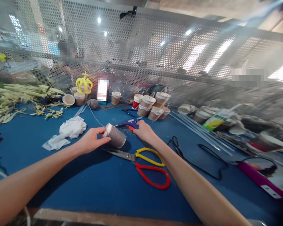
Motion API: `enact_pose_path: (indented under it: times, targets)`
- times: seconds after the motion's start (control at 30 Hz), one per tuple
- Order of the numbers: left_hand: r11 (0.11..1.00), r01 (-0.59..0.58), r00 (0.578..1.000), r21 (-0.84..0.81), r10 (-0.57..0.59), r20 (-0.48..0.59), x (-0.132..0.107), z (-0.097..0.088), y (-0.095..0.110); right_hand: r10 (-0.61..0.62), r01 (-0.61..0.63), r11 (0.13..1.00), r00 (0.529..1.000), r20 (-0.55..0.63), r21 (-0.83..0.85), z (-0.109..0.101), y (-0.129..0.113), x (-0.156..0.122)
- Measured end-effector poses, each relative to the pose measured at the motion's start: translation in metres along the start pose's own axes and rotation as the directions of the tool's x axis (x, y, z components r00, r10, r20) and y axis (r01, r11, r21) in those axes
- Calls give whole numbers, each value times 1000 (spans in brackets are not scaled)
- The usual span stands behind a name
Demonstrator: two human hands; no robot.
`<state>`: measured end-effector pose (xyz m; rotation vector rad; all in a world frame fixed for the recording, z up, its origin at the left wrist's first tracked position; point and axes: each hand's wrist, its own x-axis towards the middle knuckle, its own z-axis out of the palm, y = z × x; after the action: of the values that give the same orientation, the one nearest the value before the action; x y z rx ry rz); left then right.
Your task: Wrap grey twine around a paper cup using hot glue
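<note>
My left hand (94, 139) grips a paper cup (116, 137) by its white rim, thumb and fingers on either side. The cup lies tilted, its sides wound with grey yarn. A strand runs from its rim back to a ball of grey yarn (92, 104). In my right hand (145, 131) is a blue glue gun (128, 123) with an orange trigger, its nozzle pointing left, close to the cup's rim. Just in front of the cup lie large scissors (132, 157) with one yellow and one red handle, blades partly under the cup's near side.
Several small wrapped buckets (153, 105) are stacked at the back centre. Clear glue sticks (198, 130) and a black cable (193, 161) lie to the right. A crumpled white plastic bag (73, 127), a yellow crown (84, 84) and a lit phone (102, 89) stand left of centre. Perforated metal panels (136, 47) close off the back.
</note>
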<state>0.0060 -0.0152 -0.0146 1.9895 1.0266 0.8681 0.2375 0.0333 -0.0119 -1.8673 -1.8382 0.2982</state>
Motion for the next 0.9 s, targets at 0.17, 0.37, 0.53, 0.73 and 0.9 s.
enact_pose_path:
  times: [0.17,0.37,0.53,0.73,0.9]
  targets:
    - [1000,-4,1000,11,3,10,0,-1,-2,-28,8,969,997,76,247,-39,-19,-28]
    - [1000,-8,1000,-22,8,10,1,-2,-4,-107,-30,851,967,230,524,-56,-41,-74]
    - [991,-57,998,-123,56,-9,3,-2,-4,-65,-6,906,986,154,424,-39,-42,-88]
    - [994,-74,997,-85,74,-6,2,-1,-4,-231,218,947,972,32,234,-33,-37,-90]
    - [993,-98,995,-60,97,-14,2,0,-5,-406,415,892,910,-85,180,-36,-42,-93]
